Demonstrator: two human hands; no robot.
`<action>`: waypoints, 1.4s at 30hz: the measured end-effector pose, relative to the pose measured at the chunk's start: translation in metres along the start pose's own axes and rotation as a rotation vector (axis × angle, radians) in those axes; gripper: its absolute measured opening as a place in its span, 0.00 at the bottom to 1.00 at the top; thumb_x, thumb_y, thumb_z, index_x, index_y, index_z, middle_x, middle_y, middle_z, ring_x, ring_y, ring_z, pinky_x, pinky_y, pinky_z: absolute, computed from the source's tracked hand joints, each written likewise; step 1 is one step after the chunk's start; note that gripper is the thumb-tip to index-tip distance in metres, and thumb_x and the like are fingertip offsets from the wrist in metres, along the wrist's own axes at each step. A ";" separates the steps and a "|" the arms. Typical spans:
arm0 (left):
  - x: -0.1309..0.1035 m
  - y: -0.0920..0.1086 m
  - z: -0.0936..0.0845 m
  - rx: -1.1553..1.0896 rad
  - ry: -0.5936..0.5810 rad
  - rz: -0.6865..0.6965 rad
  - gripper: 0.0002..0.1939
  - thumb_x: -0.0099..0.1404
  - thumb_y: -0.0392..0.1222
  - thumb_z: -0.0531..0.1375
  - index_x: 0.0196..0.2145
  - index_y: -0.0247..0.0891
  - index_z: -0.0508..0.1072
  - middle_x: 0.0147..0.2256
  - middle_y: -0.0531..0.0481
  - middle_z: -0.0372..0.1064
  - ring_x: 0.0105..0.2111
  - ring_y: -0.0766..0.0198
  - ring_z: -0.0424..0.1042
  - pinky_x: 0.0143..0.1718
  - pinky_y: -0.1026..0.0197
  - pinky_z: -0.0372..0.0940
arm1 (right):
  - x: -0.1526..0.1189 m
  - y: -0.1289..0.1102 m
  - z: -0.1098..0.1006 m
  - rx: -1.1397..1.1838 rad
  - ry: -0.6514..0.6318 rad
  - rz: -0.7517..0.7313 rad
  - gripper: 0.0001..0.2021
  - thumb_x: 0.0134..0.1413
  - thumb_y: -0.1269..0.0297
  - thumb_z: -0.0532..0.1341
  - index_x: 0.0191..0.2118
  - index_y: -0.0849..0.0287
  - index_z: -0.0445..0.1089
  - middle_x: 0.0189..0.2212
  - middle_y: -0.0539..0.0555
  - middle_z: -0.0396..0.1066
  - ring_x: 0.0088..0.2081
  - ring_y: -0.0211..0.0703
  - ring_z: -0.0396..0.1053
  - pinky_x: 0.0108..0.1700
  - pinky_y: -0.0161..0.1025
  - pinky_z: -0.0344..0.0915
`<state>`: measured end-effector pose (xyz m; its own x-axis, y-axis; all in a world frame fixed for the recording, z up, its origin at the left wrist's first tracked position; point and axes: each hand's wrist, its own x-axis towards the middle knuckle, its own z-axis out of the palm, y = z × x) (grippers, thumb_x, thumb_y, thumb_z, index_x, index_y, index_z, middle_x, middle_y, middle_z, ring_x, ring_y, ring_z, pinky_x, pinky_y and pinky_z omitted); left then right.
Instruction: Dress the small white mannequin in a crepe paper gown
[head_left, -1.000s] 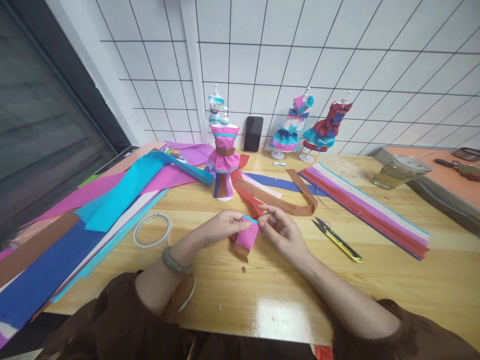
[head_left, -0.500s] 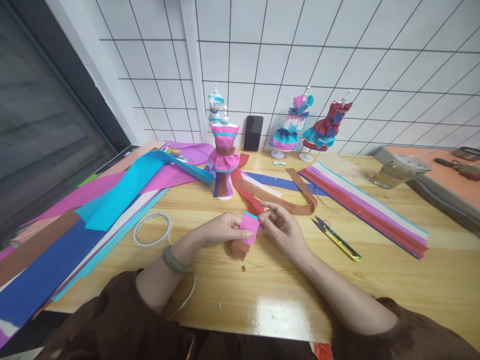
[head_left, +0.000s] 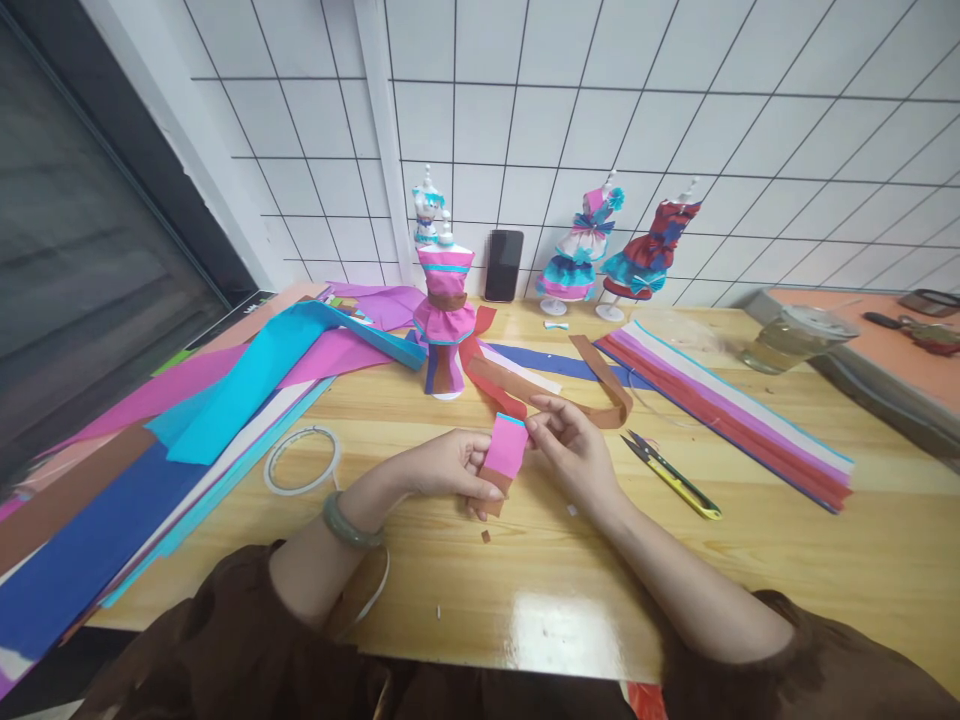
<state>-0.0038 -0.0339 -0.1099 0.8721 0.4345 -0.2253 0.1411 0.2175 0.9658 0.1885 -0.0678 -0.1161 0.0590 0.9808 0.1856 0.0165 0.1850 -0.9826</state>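
Note:
Between my hands is a small pink and brown crepe paper piece (head_left: 508,446) with a blue strip along its top edge. My left hand (head_left: 455,466) pinches its lower left side, thumb over the brown part. At the upper right corner, the thumb and forefinger of my right hand (head_left: 571,445) close on the pink edge. Just beyond my hands stands a small dress form (head_left: 445,320) in a pink paper dress with a brown waist. A red paper strip (head_left: 501,388) and a curled brown strip (head_left: 604,400) lie behind my fingers.
Thread snips (head_left: 671,476) lie to the right, near layered coloured strips (head_left: 735,415). A tape roll (head_left: 302,460) and long paper strips (head_left: 247,390) are on the left. Dressed forms (head_left: 576,255), a phone (head_left: 505,266) and a cup (head_left: 796,340) stand at the back.
My left hand has shifted down the piece, so more of its brown part shows. My right hand has risen slightly at the corner. A small pale scrap now shows on the table.

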 end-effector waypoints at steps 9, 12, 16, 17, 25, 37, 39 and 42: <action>0.002 -0.002 0.000 -0.065 -0.033 0.025 0.21 0.49 0.38 0.69 0.41 0.34 0.69 0.29 0.52 0.69 0.26 0.68 0.73 0.25 0.67 0.69 | 0.001 -0.001 -0.001 -0.002 0.032 -0.025 0.20 0.50 0.53 0.64 0.45 0.57 0.63 0.26 0.48 0.69 0.28 0.38 0.69 0.34 0.39 0.68; 0.002 -0.004 -0.001 -0.041 -0.029 0.009 0.19 0.50 0.39 0.69 0.39 0.34 0.70 0.30 0.51 0.70 0.28 0.67 0.73 0.26 0.67 0.69 | 0.001 -0.001 -0.002 -0.015 0.039 -0.038 0.19 0.51 0.53 0.63 0.45 0.57 0.63 0.26 0.48 0.69 0.28 0.38 0.68 0.33 0.39 0.67; 0.001 -0.007 -0.004 0.029 -0.013 -0.023 0.16 0.50 0.45 0.69 0.33 0.33 0.73 0.27 0.51 0.70 0.27 0.67 0.73 0.30 0.64 0.70 | 0.002 -0.003 -0.002 -0.023 0.056 -0.025 0.19 0.51 0.54 0.63 0.45 0.58 0.63 0.26 0.48 0.68 0.27 0.38 0.68 0.33 0.38 0.67; 0.000 -0.008 -0.004 0.040 -0.010 -0.026 0.16 0.50 0.46 0.68 0.32 0.32 0.74 0.27 0.51 0.70 0.26 0.67 0.73 0.30 0.64 0.70 | 0.002 -0.004 -0.002 -0.020 0.062 -0.018 0.19 0.50 0.54 0.64 0.45 0.58 0.64 0.25 0.48 0.68 0.27 0.37 0.68 0.33 0.38 0.66; -0.001 -0.004 -0.004 0.026 -0.036 -0.019 0.15 0.51 0.45 0.68 0.33 0.33 0.73 0.29 0.50 0.72 0.26 0.66 0.74 0.30 0.63 0.70 | 0.004 -0.004 -0.003 0.020 0.101 -0.010 0.19 0.50 0.55 0.65 0.45 0.59 0.64 0.24 0.47 0.68 0.27 0.37 0.67 0.33 0.38 0.65; -0.003 0.002 0.000 0.019 -0.010 0.011 0.24 0.48 0.38 0.70 0.43 0.36 0.72 0.34 0.48 0.74 0.35 0.64 0.75 0.40 0.60 0.69 | 0.002 -0.016 -0.004 0.136 0.071 -0.023 0.19 0.47 0.57 0.67 0.43 0.58 0.66 0.24 0.47 0.70 0.25 0.35 0.68 0.30 0.36 0.67; -0.004 0.002 -0.001 0.040 -0.026 -0.012 0.21 0.49 0.39 0.70 0.41 0.35 0.73 0.36 0.46 0.75 0.36 0.63 0.75 0.42 0.58 0.68 | 0.001 -0.019 -0.006 0.173 0.070 0.000 0.19 0.46 0.58 0.68 0.43 0.57 0.66 0.25 0.46 0.70 0.24 0.34 0.68 0.29 0.35 0.67; -0.005 0.003 -0.003 0.065 -0.019 -0.053 0.19 0.49 0.40 0.70 0.39 0.35 0.74 0.38 0.43 0.75 0.39 0.61 0.75 0.45 0.57 0.68 | 0.001 -0.024 -0.009 0.269 0.026 0.066 0.19 0.45 0.60 0.69 0.43 0.57 0.67 0.23 0.45 0.69 0.21 0.32 0.66 0.26 0.32 0.65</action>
<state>-0.0095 -0.0330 -0.1063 0.8712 0.4072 -0.2741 0.2168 0.1817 0.9592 0.1973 -0.0722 -0.0923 0.0766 0.9901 0.1174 -0.2540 0.1332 -0.9580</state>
